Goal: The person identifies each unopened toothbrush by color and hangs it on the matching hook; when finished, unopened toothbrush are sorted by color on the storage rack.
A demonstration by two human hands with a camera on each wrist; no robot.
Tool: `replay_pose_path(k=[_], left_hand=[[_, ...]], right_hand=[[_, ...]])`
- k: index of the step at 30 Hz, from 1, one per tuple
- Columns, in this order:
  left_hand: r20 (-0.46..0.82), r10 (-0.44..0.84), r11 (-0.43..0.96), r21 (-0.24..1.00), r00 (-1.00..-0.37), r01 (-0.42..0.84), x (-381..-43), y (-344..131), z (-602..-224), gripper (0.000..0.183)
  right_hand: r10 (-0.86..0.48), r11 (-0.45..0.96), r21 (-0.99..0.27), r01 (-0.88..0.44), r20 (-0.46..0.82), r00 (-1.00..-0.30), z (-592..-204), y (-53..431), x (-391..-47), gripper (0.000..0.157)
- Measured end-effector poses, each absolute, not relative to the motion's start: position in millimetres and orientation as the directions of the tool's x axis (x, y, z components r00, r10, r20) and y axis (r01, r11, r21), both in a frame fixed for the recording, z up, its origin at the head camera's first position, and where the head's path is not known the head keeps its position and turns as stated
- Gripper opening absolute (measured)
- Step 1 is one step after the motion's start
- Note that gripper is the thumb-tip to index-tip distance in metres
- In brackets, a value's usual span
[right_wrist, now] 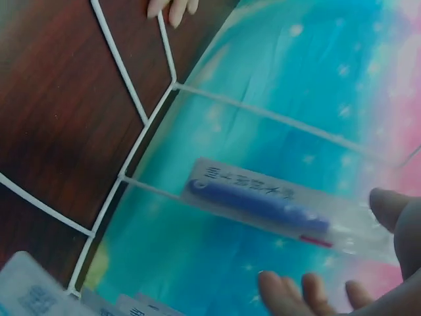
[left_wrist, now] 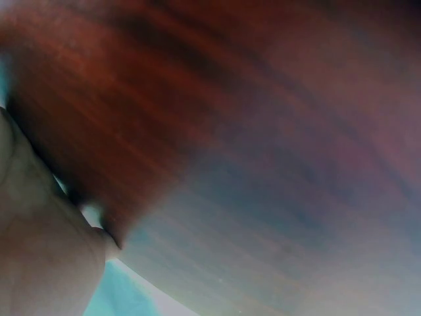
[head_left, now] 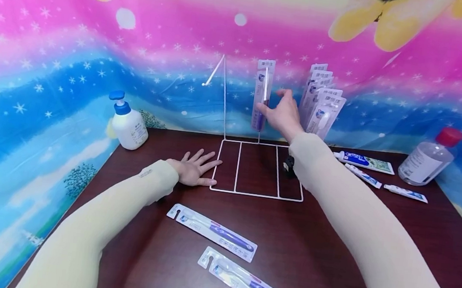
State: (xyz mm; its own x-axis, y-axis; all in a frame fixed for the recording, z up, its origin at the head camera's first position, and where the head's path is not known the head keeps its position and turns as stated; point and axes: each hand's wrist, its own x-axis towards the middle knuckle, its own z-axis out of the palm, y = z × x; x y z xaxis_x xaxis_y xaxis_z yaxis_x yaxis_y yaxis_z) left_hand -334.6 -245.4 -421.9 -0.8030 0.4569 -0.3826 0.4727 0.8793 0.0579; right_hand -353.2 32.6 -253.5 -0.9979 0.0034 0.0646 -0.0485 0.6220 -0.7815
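A white wire rack (head_left: 237,166) stands on the dark table with hooks at its top. One packaged toothbrush (head_left: 259,90) hangs from the middle hook, purple handle downward. Beside that pack is my right hand (head_left: 286,114), thumb and fingers spread apart; in the right wrist view the thumb (right_wrist: 388,207) overlaps the pack's upper part. My left hand (head_left: 195,168) lies flat on the table, fingers spread, fingertips at the rack's left base wire. Several toothbrush packs (head_left: 323,119) hang together at the right. Two more packs, an upper one (head_left: 212,231) and a lower one (head_left: 255,287), lie in front of the rack.
A white pump bottle (head_left: 130,128) with a blue top stands at the left. To the right are a clear bottle (head_left: 426,161) with a red cap and three toothpaste tubes, the largest (head_left: 367,163) at the back. A printed cloth (head_left: 168,94) hangs behind the table.
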Motion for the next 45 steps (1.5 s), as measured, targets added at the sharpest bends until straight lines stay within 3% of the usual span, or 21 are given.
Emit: replay_pose_path(k=[4, 8, 11, 15, 18, 28, 35, 39, 42, 45], left_hand=[[-0.384, 0.45, 0.883, 0.054, -0.806, 0.467, -338, -243, -419, 0.081], [-0.387, 0.447, 0.884, 0.054, -0.807, 0.464, -340, -244, -416, 0.081], [-0.375, 0.451, 0.882, 0.05, -0.81, 0.468, -341, -244, -414, 0.081], [-0.36, 0.459, 0.878, 0.043, -0.812, 0.477, -341, -243, -412, 0.082], [-0.362, 0.467, 0.872, 0.039, -0.807, 0.488, -338, -241, -411, 0.083], [-0.369, 0.445, 0.882, 0.023, -0.816, 0.471, -335, -243, -420, 0.082], [-0.367, 0.452, 0.882, 0.046, -0.813, 0.47, -336, -244, -427, 0.082], [-0.372, 0.45, 0.883, 0.047, -0.812, 0.467, -336, -244, -427, 0.082], [-0.363, 0.455, 0.879, 0.037, -0.813, 0.475, -336, -243, -426, 0.082], [-0.361, 0.46, 0.873, 0.017, -0.812, 0.487, -332, -240, -417, 0.084]], right_hand=[[-0.048, 0.705, -0.703, -0.088, 0.077, -0.996, -259, 38, -321, 0.073], [-0.271, 0.825, -0.506, -0.25, 0.034, -0.962, -281, 36, -279, 0.051], [-0.473, 0.837, -0.341, -0.429, -0.055, -0.879, -306, 23, -250, 0.038], [-0.654, 0.751, -0.243, -0.614, -0.153, -0.74, -340, -1, -219, 0.04], [-0.699, 0.714, -0.208, -0.669, -0.16, -0.697, -358, -18, -204, 0.046], [-0.71, 0.701, -0.044, -0.711, -0.139, -0.691, -373, -56, -183, 0.048], [-0.668, 0.743, -0.098, -0.662, -0.178, -0.723, -374, -41, -187, 0.047], [-0.645, 0.764, -0.162, -0.624, -0.175, -0.744, -369, -19, -195, 0.03], [-0.636, 0.764, -0.237, -0.6, -0.122, -0.762, -356, 2, -199, 0.015], [-0.622, 0.739, -0.327, -0.589, 0.005, -0.783, -336, 24, -202, 0.01]])
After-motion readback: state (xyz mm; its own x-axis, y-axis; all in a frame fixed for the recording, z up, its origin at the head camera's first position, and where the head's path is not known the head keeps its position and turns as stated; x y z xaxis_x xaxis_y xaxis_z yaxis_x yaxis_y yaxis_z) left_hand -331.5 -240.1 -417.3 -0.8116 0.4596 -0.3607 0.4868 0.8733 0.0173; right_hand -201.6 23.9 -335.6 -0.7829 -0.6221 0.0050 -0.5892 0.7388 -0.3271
